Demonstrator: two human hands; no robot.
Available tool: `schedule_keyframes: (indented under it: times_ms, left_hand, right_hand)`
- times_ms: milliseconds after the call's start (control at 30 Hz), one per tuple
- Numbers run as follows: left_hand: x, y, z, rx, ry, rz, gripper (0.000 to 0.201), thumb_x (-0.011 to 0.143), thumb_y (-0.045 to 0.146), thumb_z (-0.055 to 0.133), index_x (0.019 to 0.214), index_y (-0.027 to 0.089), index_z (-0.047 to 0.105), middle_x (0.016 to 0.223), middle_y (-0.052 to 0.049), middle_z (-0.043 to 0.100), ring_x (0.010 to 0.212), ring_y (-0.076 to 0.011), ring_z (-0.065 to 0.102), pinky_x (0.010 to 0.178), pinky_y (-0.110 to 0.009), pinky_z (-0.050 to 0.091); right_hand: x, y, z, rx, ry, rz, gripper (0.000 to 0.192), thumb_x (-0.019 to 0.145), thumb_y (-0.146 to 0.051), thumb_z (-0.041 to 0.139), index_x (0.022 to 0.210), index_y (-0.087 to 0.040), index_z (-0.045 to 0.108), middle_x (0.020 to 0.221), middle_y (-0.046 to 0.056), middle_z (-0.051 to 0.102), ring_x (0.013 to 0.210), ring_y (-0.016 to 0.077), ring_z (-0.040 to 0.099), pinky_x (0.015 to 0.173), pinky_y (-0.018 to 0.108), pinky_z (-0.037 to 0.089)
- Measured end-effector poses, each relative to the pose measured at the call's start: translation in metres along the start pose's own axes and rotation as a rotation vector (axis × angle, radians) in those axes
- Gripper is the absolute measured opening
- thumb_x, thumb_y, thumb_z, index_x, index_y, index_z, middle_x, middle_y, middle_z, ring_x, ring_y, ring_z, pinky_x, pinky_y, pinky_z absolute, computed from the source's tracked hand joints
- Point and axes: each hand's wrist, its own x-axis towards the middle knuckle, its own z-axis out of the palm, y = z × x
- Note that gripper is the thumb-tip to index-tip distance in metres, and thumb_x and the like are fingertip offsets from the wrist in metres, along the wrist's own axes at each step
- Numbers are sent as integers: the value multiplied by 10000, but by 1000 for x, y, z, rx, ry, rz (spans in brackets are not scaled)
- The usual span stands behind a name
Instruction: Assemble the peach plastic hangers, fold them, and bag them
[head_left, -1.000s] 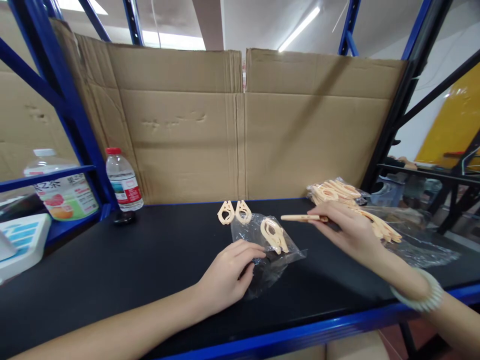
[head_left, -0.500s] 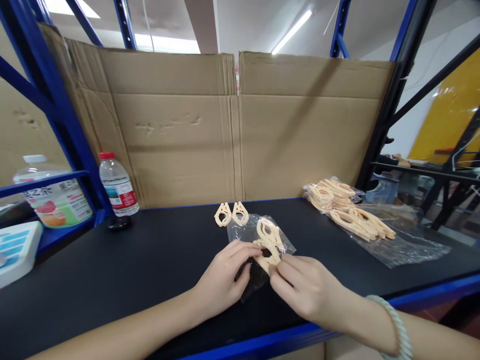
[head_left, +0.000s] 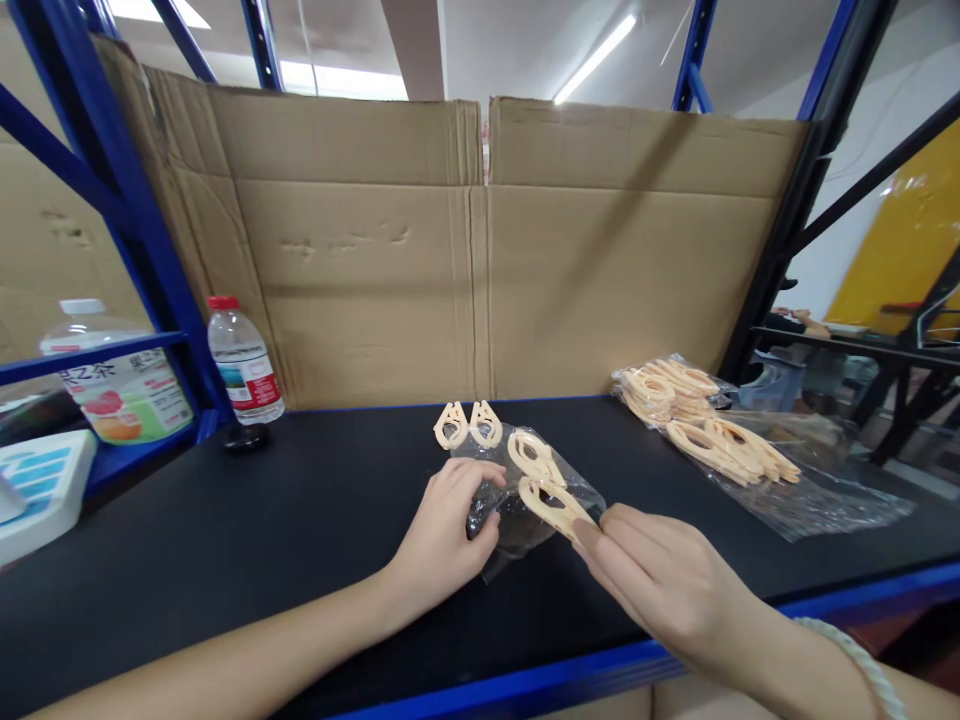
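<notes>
The right hand [head_left: 667, 585] is reaching in over the front of the black matte tabletop [head_left: 262, 520], its fingertips pinched shut on the near end of a flat, peach-coloured plastic clip with an oval cut-out [head_left: 553, 503]. That clip is pointing away from the person and is lying partly over the mouth of a small, clear, crinkled plastic bag [head_left: 525, 500] in the middle of the table. The left hand [head_left: 450, 530] is resting just to the left of the bag with its fingers curled down, gripping the bag's near-left edge and bunching the film. A second peach clip of the same shape [head_left: 531, 452] is sitting in the bag just beyond the held one (whether the two clips are touching is hard to tell).

Behind the bag, a pair of small peach triangular clip pieces [head_left: 468, 424] is lying side by side on the table. Off to the right, a heap of peach clips on loose clear plastic [head_left: 697, 415] is lying well apart from both hands. At the left rear, a clear water bottle with a red cap and a red label [head_left: 245, 360] is standing upright beside the blue steel rack post [head_left: 142, 230], and a tall brown corrugated cardboard sheet [head_left: 480, 250] is walling off the back of the table.
</notes>
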Motion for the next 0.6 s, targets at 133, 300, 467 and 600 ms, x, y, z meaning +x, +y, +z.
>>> schedule_keyframes:
  times_ms: [133,300,467,600]
  left_hand:
    - [3,-1,1,1,7,-55,175,738,90,527,862,212,545,1171,-70,561,1192,-250,455,1002,-450,378]
    - [3,-4,2,-67,-32,-138,89,780,127,501,753,206,532,1161,-80,564,1209,-247,454,992,-435,393]
    - [2,-2,-1,-141,-44,-166,88,809,145,469,768,207,517,1162,-85,583,1210,-259,463,976,-463,400]
    - [1,5,-3,-253,-80,-198,103,806,128,462,753,202,510,1126,-83,611,1180,-252,506,953,-429,425]
  right_hand:
    - [6,-10,-12,107,-2,-33,194,882,-40,438,887,-50,631,611,44,538,568,148,475,494,283,365]
    - [20,-18,-15,98,-14,-52,244,861,-18,399,827,-82,631,582,39,525,530,149,451,457,283,327]
    - [28,-22,-9,44,-42,-72,274,854,-39,392,689,-137,587,575,42,522,521,161,460,459,295,321]
    - [30,-24,-15,110,-90,-53,303,848,-33,370,636,-157,548,570,43,534,498,148,446,429,282,300]
